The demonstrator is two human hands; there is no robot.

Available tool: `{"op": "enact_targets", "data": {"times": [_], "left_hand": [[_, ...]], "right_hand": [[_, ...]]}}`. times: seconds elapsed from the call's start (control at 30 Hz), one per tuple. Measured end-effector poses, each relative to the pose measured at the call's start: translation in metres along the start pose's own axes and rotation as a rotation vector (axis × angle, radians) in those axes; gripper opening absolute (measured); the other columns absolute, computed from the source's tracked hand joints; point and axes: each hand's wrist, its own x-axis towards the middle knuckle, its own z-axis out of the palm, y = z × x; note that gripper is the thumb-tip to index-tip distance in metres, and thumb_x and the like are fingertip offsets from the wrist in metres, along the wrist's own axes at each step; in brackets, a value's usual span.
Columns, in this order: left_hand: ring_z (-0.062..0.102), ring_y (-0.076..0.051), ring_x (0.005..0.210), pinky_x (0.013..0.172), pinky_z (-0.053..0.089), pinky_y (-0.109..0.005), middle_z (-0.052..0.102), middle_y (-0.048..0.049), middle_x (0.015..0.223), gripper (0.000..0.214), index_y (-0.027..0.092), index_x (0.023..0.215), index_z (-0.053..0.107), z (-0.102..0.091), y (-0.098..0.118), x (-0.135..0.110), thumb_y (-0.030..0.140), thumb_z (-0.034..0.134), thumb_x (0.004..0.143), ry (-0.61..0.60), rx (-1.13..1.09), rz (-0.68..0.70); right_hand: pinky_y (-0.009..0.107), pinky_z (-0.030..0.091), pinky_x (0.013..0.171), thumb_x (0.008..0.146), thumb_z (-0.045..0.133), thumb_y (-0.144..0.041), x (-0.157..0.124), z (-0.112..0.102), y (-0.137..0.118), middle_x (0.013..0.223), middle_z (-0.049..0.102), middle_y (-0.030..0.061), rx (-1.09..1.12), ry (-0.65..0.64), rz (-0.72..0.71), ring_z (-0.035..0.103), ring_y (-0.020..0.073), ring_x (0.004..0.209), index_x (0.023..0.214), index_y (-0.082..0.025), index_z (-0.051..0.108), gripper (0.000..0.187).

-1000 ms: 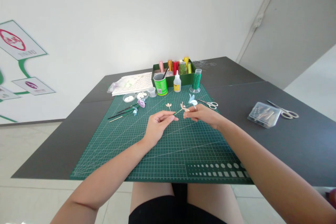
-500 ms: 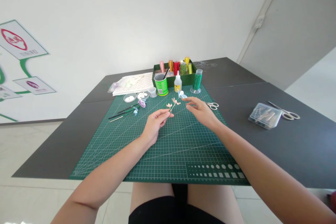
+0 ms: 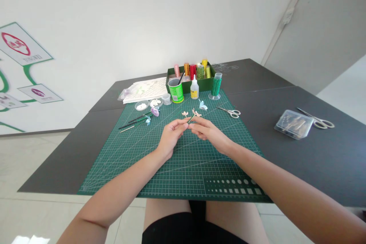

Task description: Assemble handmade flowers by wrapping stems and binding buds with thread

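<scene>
Over the green cutting mat (image 3: 160, 167), my left hand (image 3: 171, 135) pinches the thin green stem of a sprig of small pale pink artificial flowers (image 3: 196, 113). My right hand (image 3: 210, 133) meets it from the other side, its fingers closed on the same stem just below the blossoms. The fingertips of both hands nearly touch and cover part of the stem. A pale blue flower (image 3: 202, 105) lies on the mat beyond my right hand. To its right are small scissors (image 3: 233, 113) with white handles.
Behind stand a glue bottle (image 3: 194, 89), a green can (image 3: 175, 92), a green thread spool (image 3: 216, 87) and a box (image 3: 206, 84) of spools. Left are dishes (image 3: 142, 105) of white pieces and a purple flower (image 3: 154, 111). Right are a clear case (image 3: 294, 124) and scissors (image 3: 321, 122).
My right hand has moved left and toward me, from beside the pale blue flower to the pink sprig's stem. The pale blue flower now lies apart from my fingers.
</scene>
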Motion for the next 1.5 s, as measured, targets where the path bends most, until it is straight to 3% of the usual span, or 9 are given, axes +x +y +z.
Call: {"op": "enact_targets", "data": {"times": [0.1,0.3,0.57,0.7,0.93,1.23,1.37,1.5], "left_hand": [[0.039,-0.008,0.055,0.054,0.031,-0.023,0.066,0.0013,0.067,0.031,0.017,0.094,0.077,0.002,-0.002,-0.001,0.041,0.078,0.075,-0.002,-0.001,-0.007],[0.056,-0.011,0.062,0.060,0.040,-0.024,0.078,-0.0056,0.087,0.032,0.016,0.099,0.072,0.004,-0.004,0.000,0.037,0.077,0.077,0.075,0.016,-0.006],[0.073,-0.020,0.083,0.084,0.051,-0.033,0.079,-0.0061,0.083,0.021,0.016,0.091,0.071,-0.006,-0.010,0.011,0.035,0.073,0.081,0.076,0.192,0.139],[0.074,-0.020,0.080,0.079,0.053,-0.032,0.079,-0.0051,0.083,0.012,0.017,0.088,0.072,-0.010,-0.009,0.014,0.027,0.069,0.082,-0.004,0.348,0.140],[0.069,-0.016,0.071,0.069,0.048,-0.027,0.078,0.0006,0.078,0.008,0.020,0.081,0.072,-0.003,-0.002,0.001,0.020,0.065,0.085,-0.200,0.666,0.188],[0.066,-0.014,0.067,0.068,0.047,-0.025,0.077,0.0030,0.076,0.008,0.022,0.082,0.073,0.000,-0.001,-0.005,0.020,0.065,0.085,-0.344,0.708,0.254],[0.060,-0.012,0.059,0.060,0.042,-0.024,0.076,0.0031,0.073,0.007,0.022,0.081,0.073,0.001,0.002,-0.009,0.021,0.067,0.085,-0.362,0.728,0.280],[0.058,-0.013,0.061,0.061,0.041,-0.025,0.074,0.0007,0.075,0.010,0.022,0.082,0.074,-0.001,0.007,-0.014,0.025,0.066,0.087,-0.374,0.830,0.421]], "right_hand": [[0.026,0.023,0.050,0.087,0.060,-0.042,0.004,0.000,0.007,0.061,0.036,-0.0071,-0.100,0.098,-0.042,0.030,0.0106,0.054,0.109,-0.019,0.065,0.032],[0.028,0.029,0.057,0.090,0.054,-0.035,0.004,-0.002,0.016,0.057,0.045,-0.0051,-0.467,0.295,-0.187,0.039,0.0130,0.054,0.086,-0.020,0.062,0.017],[0.027,0.030,0.058,0.095,0.053,-0.029,-0.008,-0.006,0.002,0.066,0.061,0.0003,-0.939,0.251,-0.323,0.050,0.0139,0.058,0.088,-0.021,0.068,0.019],[0.029,0.034,0.064,0.103,0.042,-0.029,-0.014,-0.011,-0.004,0.082,0.069,0.0070,-1.155,0.215,-0.544,0.058,0.0169,0.073,0.089,-0.019,0.074,0.035],[0.032,0.034,0.070,0.103,0.046,-0.029,-0.010,-0.029,-0.008,0.072,0.061,0.0062,-1.271,0.194,-0.713,0.053,0.0189,0.073,0.082,-0.019,0.077,0.039],[0.035,0.032,0.078,0.090,0.064,-0.023,-0.002,-0.043,-0.007,0.065,0.060,0.0015,-1.076,0.172,-0.543,0.054,0.0173,0.072,0.079,-0.022,0.079,0.019],[0.033,0.036,0.069,0.083,0.069,-0.029,0.003,-0.051,-0.007,0.061,0.057,-0.0003,-0.813,0.128,-0.297,0.050,0.0150,0.062,0.073,-0.021,0.079,0.016],[0.033,0.045,0.072,0.073,0.076,-0.038,0.006,-0.063,-0.008,0.074,0.072,0.0032,-0.469,0.004,-0.052,0.060,0.0186,0.073,0.073,-0.019,0.081,0.020]]}}
